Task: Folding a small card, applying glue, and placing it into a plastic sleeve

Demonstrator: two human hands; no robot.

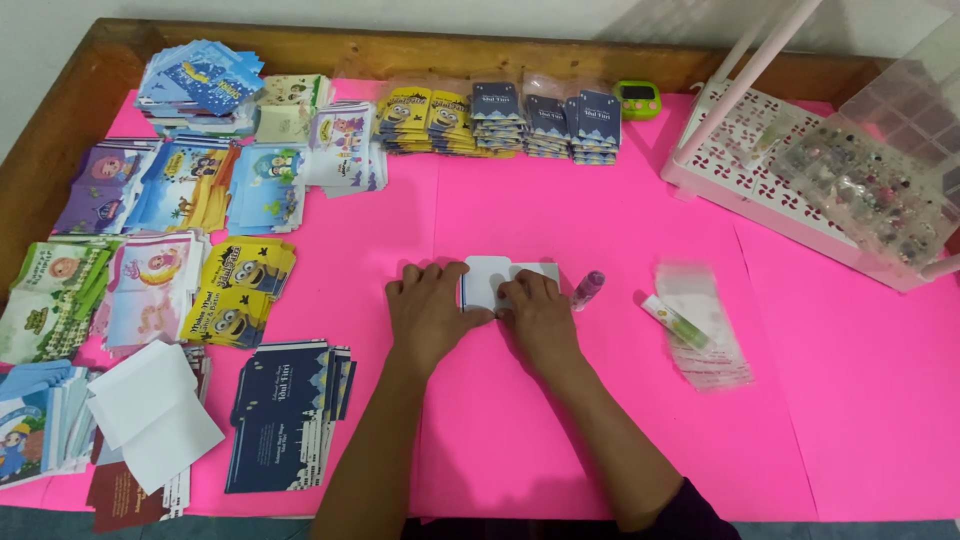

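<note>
Both hands rest flat on a small white card envelope [492, 280] lying face-down at the centre of the pink-covered table [800, 400]. The left hand [428, 312] lies palm down, fingers together, pressing the envelope's left edge; its grip is closed around nothing, only bearing down. The right hand [538, 315] presses the lower right part likewise, fingers flat, no pinch visible. The envelope's rounded flap shows at the top; whether it is already glued cannot be told.

Progress, as judged from the layout: finished folded envelopes stand in rows at the far edge [500, 118], so a good number appear done. Flat printed blanks remain in many stacks on the left [170, 290], including a dark blue stack [285, 415] near the left forearm, so much seems left.

A glue stick [587, 289] lies just beside the right hand. A pile of clear sleeves [705, 330] lies further right, a white tray [740, 165] beyond.
</note>
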